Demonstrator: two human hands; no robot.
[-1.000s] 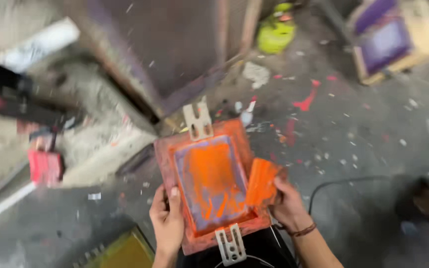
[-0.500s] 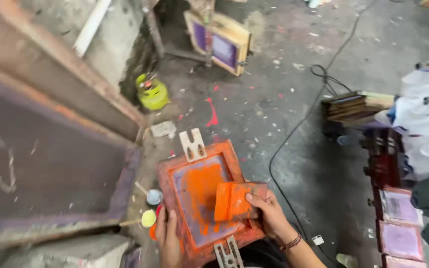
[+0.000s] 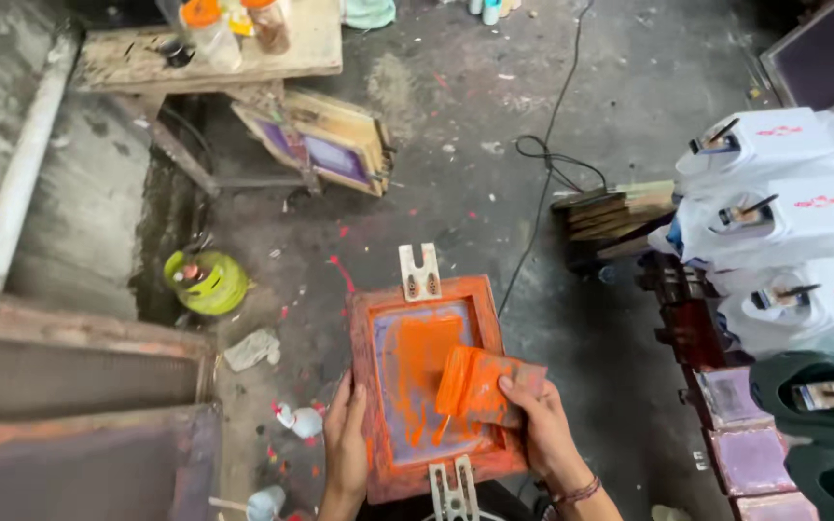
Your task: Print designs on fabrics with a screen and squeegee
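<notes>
A small wooden printing screen frame, smeared with orange ink, is held level in front of me. It has a metal bracket at its far end and another at its near end. My left hand grips the frame's left rail. My right hand holds an orange-coated squeegee that rests on the mesh at the right side, over a wide patch of orange ink.
White shirts lie on a row of printing boards at the right, with dark green ones nearer. A yellow-green gas cylinder, stacked screen frames, a wooden bench, a black cable and small bottles lie on the stained floor.
My view has swung to the right; the shirt row is now in fuller sight. Both hands keep their grip, and the squeegee sits further right on the mesh.
</notes>
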